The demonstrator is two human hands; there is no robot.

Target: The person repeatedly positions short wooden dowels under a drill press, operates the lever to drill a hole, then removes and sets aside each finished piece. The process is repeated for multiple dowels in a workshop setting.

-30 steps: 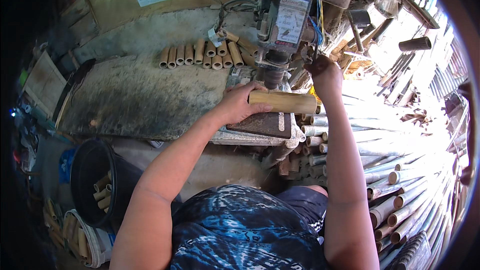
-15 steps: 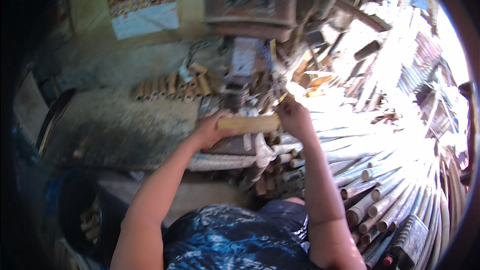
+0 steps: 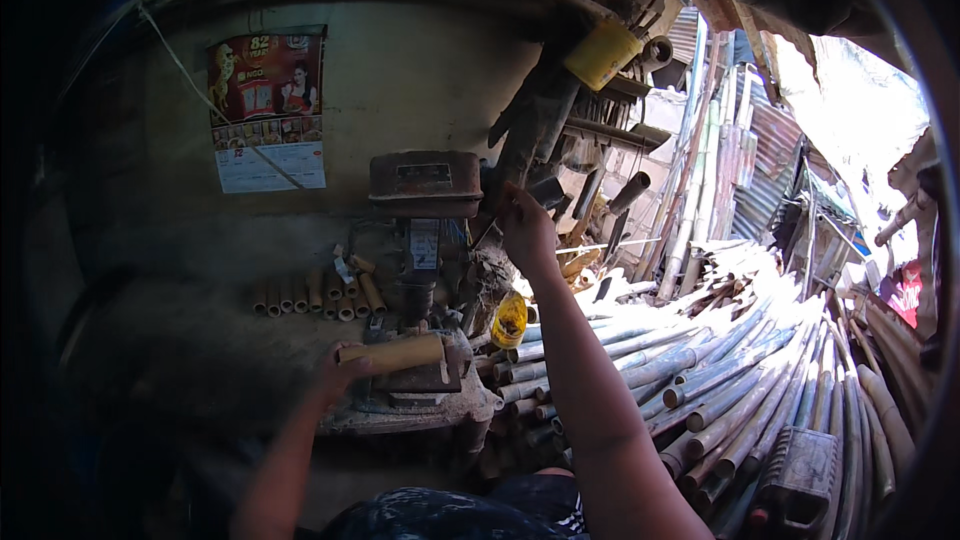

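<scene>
A short bamboo tube (image 3: 398, 353) lies across the front of a drill press, near its small metal table (image 3: 440, 377). My left hand (image 3: 332, 372) grips the tube's left end; that hand is slightly blurred. Raised beside the dusty post, my right hand (image 3: 527, 228) has its fingers drawn together. What they hold, if anything, I cannot make out. The rusty drill press head (image 3: 425, 185) is to the left of my right hand. Below that hand hangs or stands a yellow container (image 3: 509, 321) with a dark opening.
Several cut bamboo pieces (image 3: 315, 292) lie stacked at the bench's back. Long bamboo poles (image 3: 690, 380) cover the ground on the right, with a grey jug (image 3: 798, 475) on them. A yellow bucket (image 3: 602, 53) is up by the roof post. A calendar (image 3: 267, 110) hangs on the wall.
My right hand has left the tube's right end and risen toward the post. My left hand keeps the tube, now lower and further left. The view has tilted up.
</scene>
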